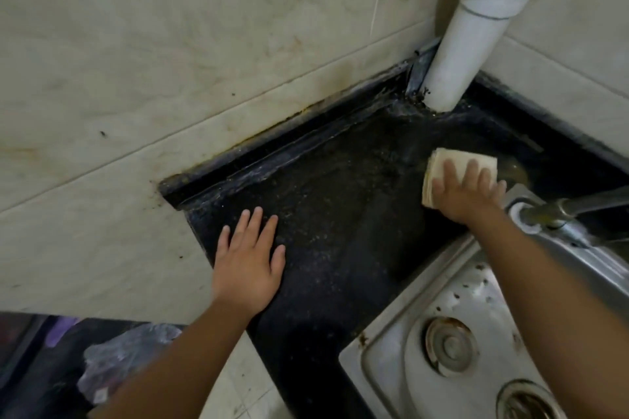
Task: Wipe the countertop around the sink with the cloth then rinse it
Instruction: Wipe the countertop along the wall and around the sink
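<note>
Right hand lies flat with fingers straight and a little spread, pressing down on the cloth. The cloth is a folded cream pad on the dark countertop, at about 2 o'clock from frame centre, just beside the tap base. Its near edge is hidden under my palm; I see layered folds on its left side.

Left hand rests palm-down on the countertop at about 8 o'clock, fingers straight and spread, holding nothing. It is well apart from the cloth.

One container in view: the steel sink at 4 to 5 o'clock. Its basin shows brown specks and stains; I cannot tell if water stands in it. I count two round fittings in the basin, one drain in full and a second cut off by the bottom edge. My right forearm crosses over the sink's far rim and hides part of it.

One white pipe comes down into the counter's back corner at 1 o'clock; its top is cut off by the frame. Grime rings its foot. The tap spout runs out of frame at 3 o'clock.

Tiled wall meets the counter along a dark, dirty seam. At 7 o'clock, below the counter, a crumpled clear plastic bag; contents hard to make out.

Count: two hands, one cloth, one sink, one tap, one pipe.
</note>
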